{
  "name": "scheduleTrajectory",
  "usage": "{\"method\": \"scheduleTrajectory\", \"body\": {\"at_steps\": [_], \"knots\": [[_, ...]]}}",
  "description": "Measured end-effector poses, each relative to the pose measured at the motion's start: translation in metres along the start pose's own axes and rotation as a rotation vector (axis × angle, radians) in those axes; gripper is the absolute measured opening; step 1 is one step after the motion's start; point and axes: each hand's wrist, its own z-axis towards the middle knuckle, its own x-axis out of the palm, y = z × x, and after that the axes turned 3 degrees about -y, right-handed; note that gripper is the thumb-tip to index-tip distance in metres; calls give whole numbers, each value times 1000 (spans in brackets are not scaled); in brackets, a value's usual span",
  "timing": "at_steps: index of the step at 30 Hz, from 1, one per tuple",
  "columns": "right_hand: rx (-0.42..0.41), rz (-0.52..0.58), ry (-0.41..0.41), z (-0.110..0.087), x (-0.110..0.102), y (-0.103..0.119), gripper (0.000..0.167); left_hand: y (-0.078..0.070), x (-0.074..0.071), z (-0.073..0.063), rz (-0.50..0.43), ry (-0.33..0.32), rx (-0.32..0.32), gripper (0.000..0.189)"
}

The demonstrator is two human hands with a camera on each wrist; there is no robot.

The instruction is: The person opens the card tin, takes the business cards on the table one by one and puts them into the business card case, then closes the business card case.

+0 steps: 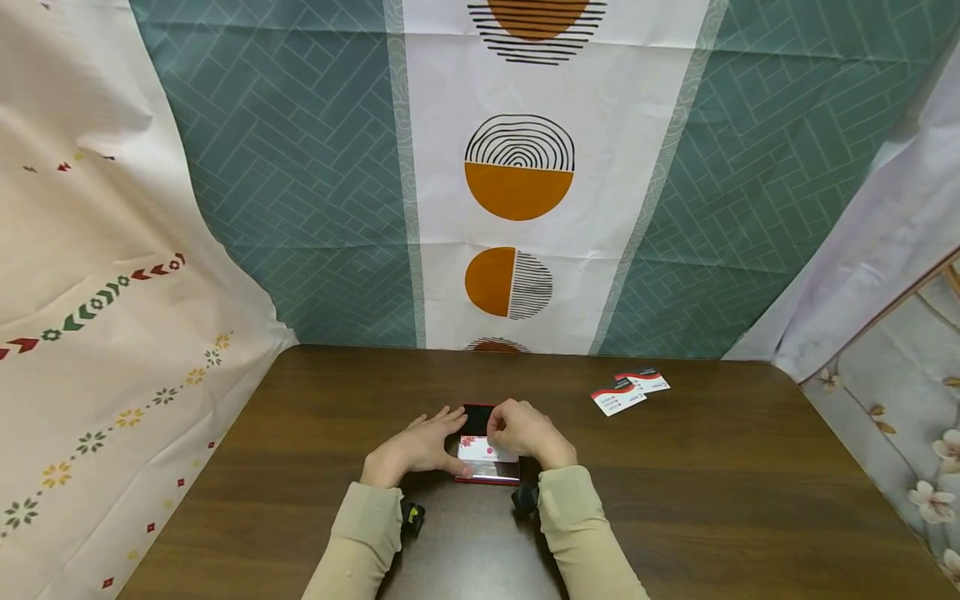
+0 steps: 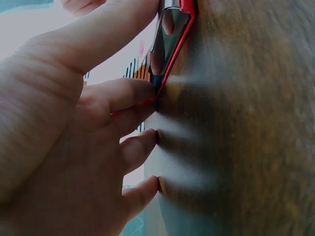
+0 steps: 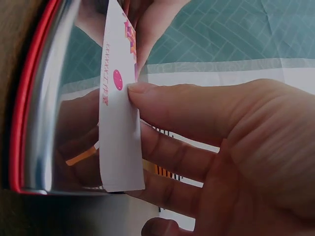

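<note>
An opened red business card case [image 1: 491,481] lies on the table, its dark lid lining [image 1: 476,421] at the back and its shiny metal inside at the front. My left hand [image 1: 418,447] holds the case at its left end, thumb on the front part and fingertips by the lid; its other fingertips touch the table. In the case is a white business card [image 3: 118,128] with pink flowers and a pink dot. My right hand [image 1: 528,429] pinches this card by its back edge, thumb on the printed face, fingers behind. The card stands tilted in the right wrist view.
Two red, black and white business cards, a nearer one [image 1: 618,398] and a farther one [image 1: 651,382], overlap on the table to the right. The brown wooden table [image 1: 712,483] ends at a patterned curtain [image 1: 480,250] behind, with more cloth at both sides.
</note>
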Motion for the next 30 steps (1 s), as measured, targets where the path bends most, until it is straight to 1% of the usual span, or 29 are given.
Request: {"method": "scheduleTrajectory", "body": {"at_steps": [10,18,23,26,27,30], "knots": [[18,-25,35,-3,3,4,19,2,0,-2,-3,-10,-5,93],[3,-57,24,-7,5,7,19,3,0,-4,-11,-10,-1,93],[1,-27,16,-9,1,7,12,3,-1,-4,-10,-8,-8,93],[-15,8,-7,-10,-4,6,3,2,-1,-4,4,-4,-15,92],[-17,19,-18,-10,-6,5,3,1,-1,-4,9,-1,-14,92],[-27,44,-54,-11,-14,2,14,0,-1,-4,13,4,-7,92]]}}
